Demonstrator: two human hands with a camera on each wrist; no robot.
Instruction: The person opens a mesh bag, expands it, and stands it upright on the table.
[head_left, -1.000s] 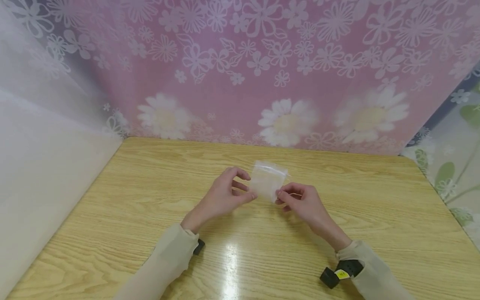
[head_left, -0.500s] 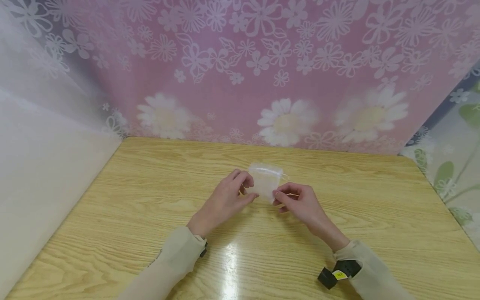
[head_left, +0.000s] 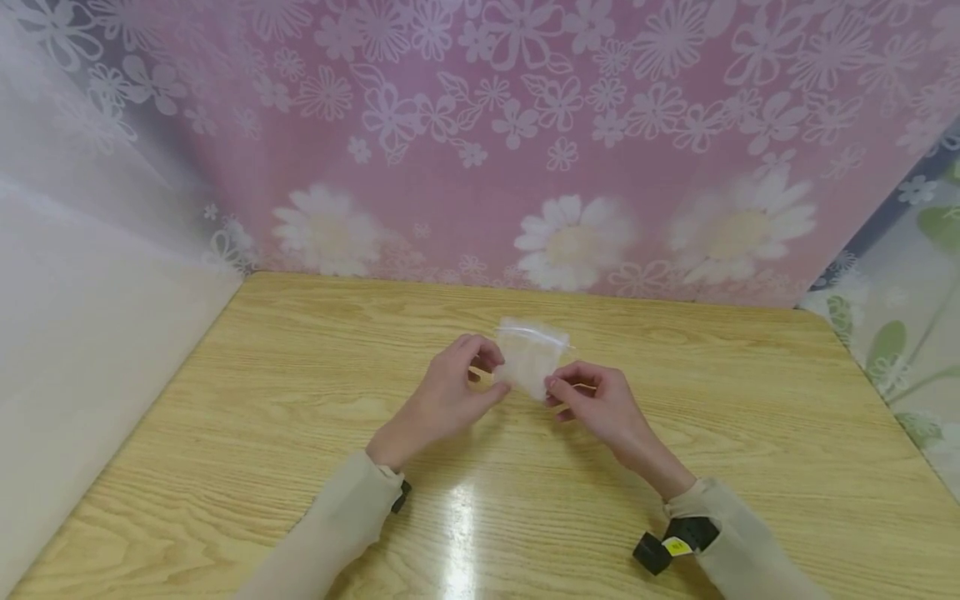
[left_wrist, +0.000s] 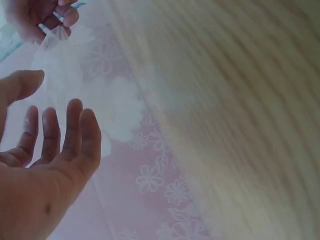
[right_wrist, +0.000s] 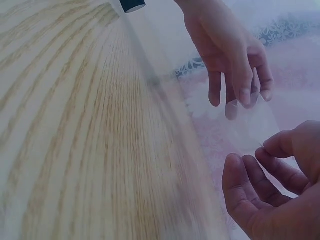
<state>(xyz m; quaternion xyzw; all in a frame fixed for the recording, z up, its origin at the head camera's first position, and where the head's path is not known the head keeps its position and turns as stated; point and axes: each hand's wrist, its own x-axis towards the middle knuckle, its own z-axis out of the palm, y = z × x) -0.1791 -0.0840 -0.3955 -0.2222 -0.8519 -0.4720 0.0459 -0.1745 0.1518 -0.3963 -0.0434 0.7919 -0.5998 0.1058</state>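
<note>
A small clear zip-lock bag (head_left: 529, 353) is held up above the table, its zip strip along the far, upper edge. My right hand (head_left: 606, 402) pinches the bag's lower right corner between thumb and forefinger, which the right wrist view shows closely. At the bag's left side is my left hand (head_left: 452, 390), thumb and fingers apart and loosely bent. In the left wrist view the fingers (left_wrist: 74, 127) of that hand are spread and grip nothing. Whether a left fingertip touches the plastic, I cannot tell. The bag is see-through, and I make out nothing inside it.
Beneath both hands lies a wood-grain table (head_left: 300, 358) with a bright light reflection near its front. A pink flowered curtain (head_left: 450, 183) hangs behind, with pale sheeting (head_left: 90, 292) at the left. Black camera mounts (head_left: 667, 546) sit on the wrists.
The bag has shifted slightly left and tilted a little, along with my right hand. My left hand's fingers bent inward beside it, then opened somewhat again.
</note>
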